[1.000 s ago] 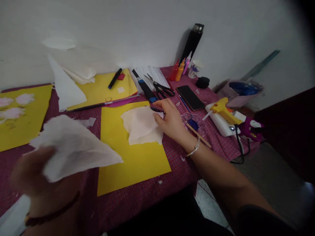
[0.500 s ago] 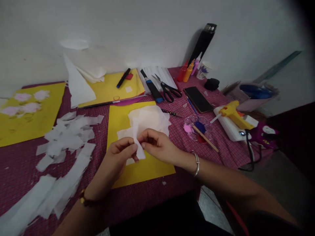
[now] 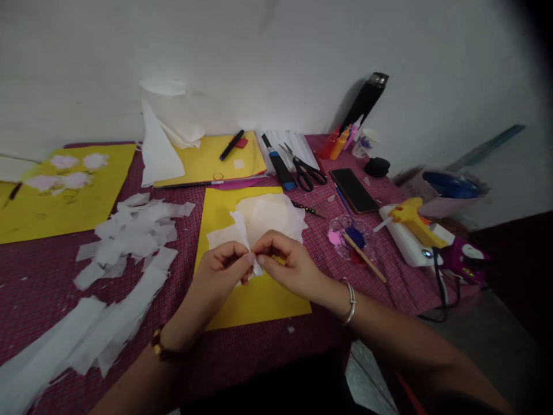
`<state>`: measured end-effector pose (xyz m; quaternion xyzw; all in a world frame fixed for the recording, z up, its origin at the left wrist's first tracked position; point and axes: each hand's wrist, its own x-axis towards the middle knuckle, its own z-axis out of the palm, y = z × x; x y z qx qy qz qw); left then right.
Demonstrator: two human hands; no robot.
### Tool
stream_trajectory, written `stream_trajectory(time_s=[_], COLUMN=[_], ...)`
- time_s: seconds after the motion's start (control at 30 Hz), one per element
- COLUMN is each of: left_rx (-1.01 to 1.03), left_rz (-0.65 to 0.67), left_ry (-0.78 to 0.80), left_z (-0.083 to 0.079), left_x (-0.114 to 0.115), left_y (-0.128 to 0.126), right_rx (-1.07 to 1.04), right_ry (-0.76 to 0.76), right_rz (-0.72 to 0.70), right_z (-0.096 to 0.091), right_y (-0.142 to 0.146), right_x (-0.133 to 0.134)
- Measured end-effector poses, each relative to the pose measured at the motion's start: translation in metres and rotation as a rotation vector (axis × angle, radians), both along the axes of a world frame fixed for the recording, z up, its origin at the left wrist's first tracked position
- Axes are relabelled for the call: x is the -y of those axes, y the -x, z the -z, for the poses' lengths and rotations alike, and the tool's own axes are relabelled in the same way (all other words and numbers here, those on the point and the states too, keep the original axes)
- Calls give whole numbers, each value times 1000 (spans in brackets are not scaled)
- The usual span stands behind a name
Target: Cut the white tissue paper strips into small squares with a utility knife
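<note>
A narrow piece of white tissue paper point(image 3: 242, 229) is pinched at its middle between my two hands, gathered there and flaring at both ends. My left hand point(image 3: 225, 271) grips it from the left with thumb and forefinger. From the right, my right hand point(image 3: 289, 266) pinches the same spot, and the fingertips of both hands nearly touch. Beneath them lies a yellow sheet point(image 3: 276, 300) with cut white paper pieces point(image 3: 274, 216) stacked on its upper part. Left of it, a loose heap of white paper squares point(image 3: 138, 236) and some longer white strips point(image 3: 103, 328) rest on the cloth.
Scissors point(image 3: 305, 170), a cutter knife point(image 3: 280, 167) and a phone point(image 3: 354, 189) lie toward the back. On the right are a paint palette point(image 3: 334, 226) with a wooden stick point(image 3: 365, 257) and a yellow glue gun point(image 3: 415, 222). Pink paper flowers point(image 3: 78, 180) sit on another yellow sheet at left.
My right hand's fingers have closed in against the left fingertips, and the paper between them is more tightly gathered. The whole view has shifted slightly.
</note>
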<state>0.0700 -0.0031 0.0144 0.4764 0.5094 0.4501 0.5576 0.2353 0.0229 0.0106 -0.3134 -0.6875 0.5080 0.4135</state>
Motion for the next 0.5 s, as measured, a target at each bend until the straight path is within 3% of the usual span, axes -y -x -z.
stream_trajectory(time_s=[0.23, 0.5], left_rx=[46, 115], left_rz=[9, -8], left_ry=[20, 37], left_z=[3, 6], left_x=[1, 2], left_y=[-1, -1], right_rx=[-57, -70], right_ry=[164, 216], right_rz=[-37, -42], right_z=[6, 8], right_y=[3, 0], right_x=[0, -1])
